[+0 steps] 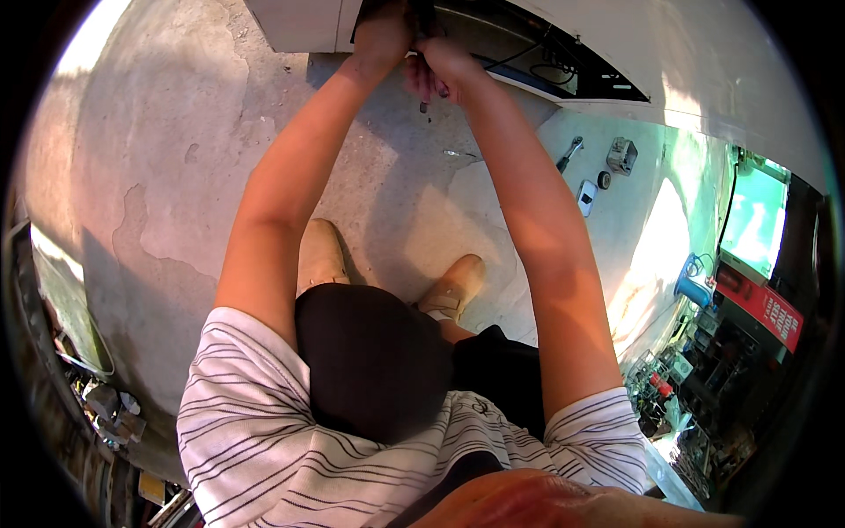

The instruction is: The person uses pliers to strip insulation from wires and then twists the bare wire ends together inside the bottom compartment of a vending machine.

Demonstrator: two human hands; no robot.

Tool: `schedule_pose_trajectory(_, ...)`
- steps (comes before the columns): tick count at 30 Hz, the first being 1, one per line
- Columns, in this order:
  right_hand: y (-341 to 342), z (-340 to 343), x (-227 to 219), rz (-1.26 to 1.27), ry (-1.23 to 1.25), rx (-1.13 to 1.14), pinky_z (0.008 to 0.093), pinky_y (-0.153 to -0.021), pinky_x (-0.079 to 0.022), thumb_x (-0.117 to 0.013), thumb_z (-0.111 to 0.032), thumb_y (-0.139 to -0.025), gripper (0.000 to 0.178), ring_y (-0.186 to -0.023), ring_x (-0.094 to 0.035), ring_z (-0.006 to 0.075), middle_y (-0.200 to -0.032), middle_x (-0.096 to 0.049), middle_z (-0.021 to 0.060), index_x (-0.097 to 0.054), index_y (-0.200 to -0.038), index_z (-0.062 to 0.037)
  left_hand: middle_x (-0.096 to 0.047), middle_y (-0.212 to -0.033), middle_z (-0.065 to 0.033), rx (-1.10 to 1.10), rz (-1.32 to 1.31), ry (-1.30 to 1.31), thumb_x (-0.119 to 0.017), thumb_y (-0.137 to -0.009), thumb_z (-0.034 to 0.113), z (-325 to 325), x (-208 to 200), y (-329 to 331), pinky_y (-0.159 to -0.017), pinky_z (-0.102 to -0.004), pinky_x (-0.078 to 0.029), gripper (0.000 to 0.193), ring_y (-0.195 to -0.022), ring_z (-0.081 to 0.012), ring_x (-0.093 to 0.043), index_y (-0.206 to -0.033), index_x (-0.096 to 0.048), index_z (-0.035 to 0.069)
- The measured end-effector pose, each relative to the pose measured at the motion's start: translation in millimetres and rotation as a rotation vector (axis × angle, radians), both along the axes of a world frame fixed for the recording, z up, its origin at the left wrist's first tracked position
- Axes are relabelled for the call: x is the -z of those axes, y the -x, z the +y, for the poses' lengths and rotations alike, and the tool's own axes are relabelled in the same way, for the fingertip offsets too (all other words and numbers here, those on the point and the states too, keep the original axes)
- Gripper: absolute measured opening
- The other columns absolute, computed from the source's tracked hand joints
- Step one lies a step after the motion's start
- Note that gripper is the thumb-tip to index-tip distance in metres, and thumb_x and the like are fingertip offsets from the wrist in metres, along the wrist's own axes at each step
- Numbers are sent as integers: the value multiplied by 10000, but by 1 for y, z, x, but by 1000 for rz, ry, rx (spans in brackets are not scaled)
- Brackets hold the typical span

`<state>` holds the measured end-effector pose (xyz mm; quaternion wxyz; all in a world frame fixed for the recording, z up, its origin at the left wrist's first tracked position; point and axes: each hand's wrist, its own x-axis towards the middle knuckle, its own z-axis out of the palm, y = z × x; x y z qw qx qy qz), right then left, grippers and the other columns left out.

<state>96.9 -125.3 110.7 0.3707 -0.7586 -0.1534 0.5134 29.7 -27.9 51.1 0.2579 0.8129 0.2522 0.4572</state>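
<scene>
Both arms stretch forward to a dark opening (pixel 493 35) in a large white-panelled body. My left hand (pixel 385 35) reaches up into the opening's left part, its fingers hidden in shadow and behind the hand. Right beside it, my right hand (pixel 440 69) is at the opening's lower edge with its fingers curled. A small dark tip (pixel 423 108) shows below these fingers; what it belongs to cannot be made out. Thin black cables (pixel 550 70) hang inside the opening, to the right of my hands.
On the floor to the right lie a ratchet-like hand tool (pixel 570 154), a squarish metal part (pixel 622 156), a small round black part (pixel 604 180) and a white phone-like object (pixel 587 197). Farther right are a blue object (pixel 694 289), a red sign (pixel 761 306) and cluttered parts (pixel 678 378).
</scene>
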Motion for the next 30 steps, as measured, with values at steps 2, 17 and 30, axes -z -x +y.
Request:
schedule_pose_trajectory(2,7,-1,5,1,-3,99,384,-319,-334,-396,-161,-934,255,-379,-522,234,-551,-571,142,-590,-913,3,-655,-1091,-237,-7,4,-30,-576,-843,80,-1,-2,-1,-843,-480,-519,328,-971,-410,-637,-1167,-612,50)
schedule_pose_trajectory(17,-2,-13,67,-760,25,122,365,-429,-414,-469,-348,-964,357,-469,-531,182,-639,-574,70,-593,-845,-34,-709,-943,-156,120,1,293,-606,-876,125,0,17,-21,-778,-418,-564,271,-885,-323,-689,-1138,-637,62)
schedule_pose_trajectory(30,25,-4,21,-575,130,118,379,-441,-433,-499,-353,-946,353,-487,-559,228,-656,-602,106,-600,-878,-22,-697,-831,-55,235,-574,1695,-547,-980,184,25,49,-62,-606,-351,-558,106,-688,-194,-668,-1029,-626,132)
